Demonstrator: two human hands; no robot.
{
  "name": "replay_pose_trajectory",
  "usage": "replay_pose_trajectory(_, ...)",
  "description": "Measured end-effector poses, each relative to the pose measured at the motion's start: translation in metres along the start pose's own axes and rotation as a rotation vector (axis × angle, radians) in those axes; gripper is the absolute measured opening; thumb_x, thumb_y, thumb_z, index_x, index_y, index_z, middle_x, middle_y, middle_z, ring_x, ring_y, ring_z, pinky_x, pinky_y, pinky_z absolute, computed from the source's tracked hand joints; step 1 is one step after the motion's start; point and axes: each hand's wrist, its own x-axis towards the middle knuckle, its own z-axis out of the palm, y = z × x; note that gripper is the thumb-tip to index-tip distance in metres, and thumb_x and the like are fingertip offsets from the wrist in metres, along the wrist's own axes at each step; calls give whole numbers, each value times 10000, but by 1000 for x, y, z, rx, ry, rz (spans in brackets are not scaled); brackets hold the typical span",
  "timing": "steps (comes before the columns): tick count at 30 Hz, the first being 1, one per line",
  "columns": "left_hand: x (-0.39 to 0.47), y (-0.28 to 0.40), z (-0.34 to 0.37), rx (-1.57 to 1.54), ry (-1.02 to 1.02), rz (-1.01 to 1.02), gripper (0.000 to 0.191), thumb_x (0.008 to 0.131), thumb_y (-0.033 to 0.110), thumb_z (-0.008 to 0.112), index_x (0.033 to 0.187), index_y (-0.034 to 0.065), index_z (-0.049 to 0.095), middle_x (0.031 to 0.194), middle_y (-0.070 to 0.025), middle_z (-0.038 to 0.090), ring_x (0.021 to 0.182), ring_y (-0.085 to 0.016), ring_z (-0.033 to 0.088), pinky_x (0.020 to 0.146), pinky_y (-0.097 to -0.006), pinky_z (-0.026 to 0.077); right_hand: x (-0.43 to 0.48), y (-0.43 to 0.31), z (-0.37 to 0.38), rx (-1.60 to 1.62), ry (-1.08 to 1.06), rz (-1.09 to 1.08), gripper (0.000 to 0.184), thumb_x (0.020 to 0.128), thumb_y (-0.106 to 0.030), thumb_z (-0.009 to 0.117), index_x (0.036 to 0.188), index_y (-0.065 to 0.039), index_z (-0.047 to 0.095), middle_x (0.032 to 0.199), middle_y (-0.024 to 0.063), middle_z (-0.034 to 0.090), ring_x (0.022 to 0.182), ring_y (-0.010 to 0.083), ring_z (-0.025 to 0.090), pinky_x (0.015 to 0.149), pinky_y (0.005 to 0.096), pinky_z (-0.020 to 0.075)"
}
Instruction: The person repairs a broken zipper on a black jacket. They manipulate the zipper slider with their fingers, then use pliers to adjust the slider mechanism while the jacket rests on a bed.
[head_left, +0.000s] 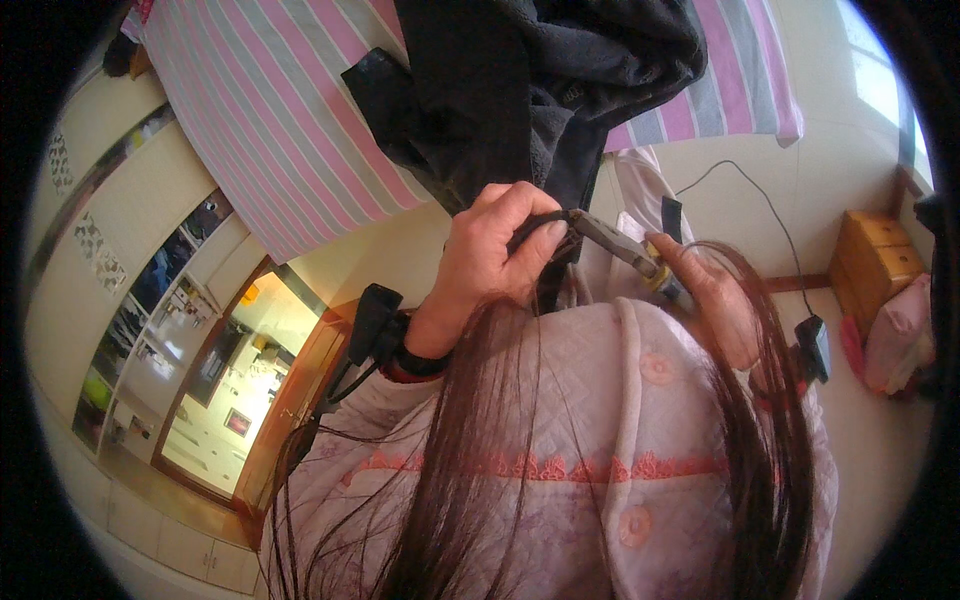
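Observation:
My left hand pinches a narrow dark strip between thumb and forefinger. The strip seems to belong to the black garment, though the fingers hide where they join. In my right hand is a pair of pliers with yellow and dark handles, partly covered by the palm and hanging hair. The pliers' jaws point left and meet the dark strip beside my left thumb. Whether the jaws are closed on it, I cannot tell. Beyond my hands, the black garment with a fleecy lining lies in folds.
A pink, grey and white striped bed cover lies under the garment. Long hair hangs in front of my quilted top. A dark cable runs by my right wrist. At right stands a wooden cabinet; at left, a doorway and shelves.

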Motion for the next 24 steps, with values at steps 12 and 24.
replay_pose_trajectory(12, 7, 6, 8, -137, 82, -210, 119, 887, 130, 585, 920, 16, 584, 785, 3, 589, 756, -58, 497, 693, -236, 438, 9, 4, 12, 118, 216, 52, 505, 813, -80, 648, 1271, 4, 453, 1009, 179, 578, 941, 309, 577, 857, 359, 446)
replay_pose_trajectory(24, 16, 10, 59, -181, 111, -93, 136, 928, 87, 506, 1029, 7, 547, 1045, -95, 660, 896, -112, 585, 813, -268, 475, 58, -8, 44, 1062, 452, -46, 499, 791, 57, 647, 1221, -28, 409, 1062, 89, 618, 878, 125, 587, 729, 238, 502)
